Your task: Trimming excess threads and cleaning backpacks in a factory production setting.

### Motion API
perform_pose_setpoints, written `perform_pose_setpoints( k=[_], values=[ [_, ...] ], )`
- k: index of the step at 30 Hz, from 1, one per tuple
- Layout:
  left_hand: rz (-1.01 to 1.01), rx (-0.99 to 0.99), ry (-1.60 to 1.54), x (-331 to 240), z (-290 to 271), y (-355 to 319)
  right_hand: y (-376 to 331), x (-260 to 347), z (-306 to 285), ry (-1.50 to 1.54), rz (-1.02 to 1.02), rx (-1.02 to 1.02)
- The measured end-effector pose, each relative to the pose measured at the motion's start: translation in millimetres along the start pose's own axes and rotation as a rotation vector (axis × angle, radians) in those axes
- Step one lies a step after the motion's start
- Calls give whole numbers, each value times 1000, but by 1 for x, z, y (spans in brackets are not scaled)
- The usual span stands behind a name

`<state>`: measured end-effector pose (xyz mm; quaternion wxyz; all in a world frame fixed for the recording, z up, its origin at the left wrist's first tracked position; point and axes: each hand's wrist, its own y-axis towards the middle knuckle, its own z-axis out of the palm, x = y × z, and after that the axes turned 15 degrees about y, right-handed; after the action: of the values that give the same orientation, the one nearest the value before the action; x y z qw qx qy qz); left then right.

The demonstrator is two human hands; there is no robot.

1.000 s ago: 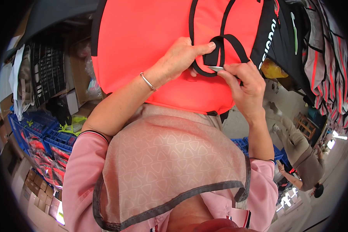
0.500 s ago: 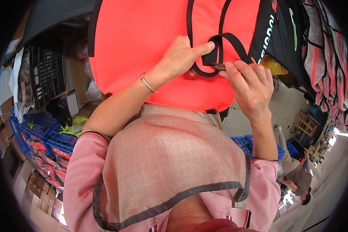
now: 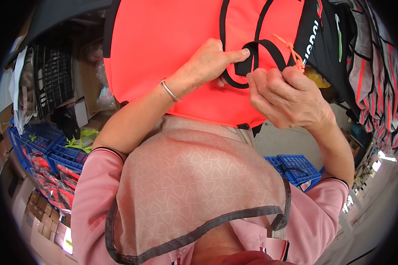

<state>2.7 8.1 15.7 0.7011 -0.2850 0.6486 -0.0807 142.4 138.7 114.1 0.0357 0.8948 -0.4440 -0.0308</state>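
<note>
A coral-red bag (image 3: 163, 48) with black edging lies before me. My left hand (image 3: 208, 64) is closed on the edge of its shoulder strap (image 3: 237, 26), the thumb pressing on a black webbing loop (image 3: 272, 51). Just right of that thumb, my right hand (image 3: 292, 99) is closed, its thumb and forefinger pinched together by the black patch on the strap. An orange knotted cord (image 3: 292, 47) sticks up from behind the right knuckles. The thread snips seen earlier in this hand are hidden by the fingers. Whatever the fingertips pinch is too small to make out.
Blue crates (image 3: 298, 170) stand low on the right, and more blue crates (image 3: 68, 154) with red packed goods on the left. Grey pieces with red stripes (image 3: 376, 66) hang at the far right. Cardboard boxes (image 3: 42, 210) are stacked at lower left.
My right hand has turned, and the snips' blades have gone out of sight while the orange cord has come into view. The bag and left hand have shifted slightly right.
</note>
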Motion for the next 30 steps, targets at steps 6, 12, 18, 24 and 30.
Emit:
perform_pose_setpoints(
  k=[6,12,18,24,30],
  values=[
    [11,21,-45,7,1,2,6,-4,-1,99,11,59],
    [22,50,-44,7,-3,-1,2,-6,6,189,177,-154],
    [38,41,-35,9,-2,3,-4,-4,10,66,168,-184],
    [65,29,6,3,-1,-4,-22,-3,-1,334,546,-248],
    [285,-126,53,24,10,6,-17,4,16,815,1217,-274]
  ],
)
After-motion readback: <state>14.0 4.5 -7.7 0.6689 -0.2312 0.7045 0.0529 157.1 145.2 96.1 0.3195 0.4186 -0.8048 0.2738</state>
